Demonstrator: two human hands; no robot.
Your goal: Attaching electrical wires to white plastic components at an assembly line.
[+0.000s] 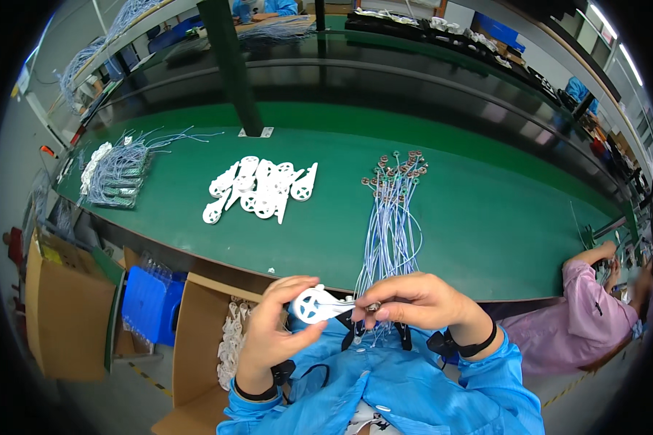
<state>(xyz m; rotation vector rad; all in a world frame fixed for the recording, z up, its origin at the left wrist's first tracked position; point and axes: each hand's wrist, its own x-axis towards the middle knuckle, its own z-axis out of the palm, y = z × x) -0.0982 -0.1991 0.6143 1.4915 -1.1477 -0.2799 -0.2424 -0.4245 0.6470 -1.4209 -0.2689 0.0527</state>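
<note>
My left hand grips a white plastic piece with a round, spoked end and a narrow neck, held over my lap in front of the table edge. The neck points toward my right hand, whose thumb and fingers pinch a small dark, round metallic part. Thin wires seem to run between the two, but the fingers hide how they join. Just beyond my right hand, a bundle of pale blue wires with small brown and green round ends lies on the table and hangs over its edge.
A pile of white plastic pieces lies on the green table. More bundled wires sit at far left. Below stand an open cardboard box and a blue bin. A person in pink works at right.
</note>
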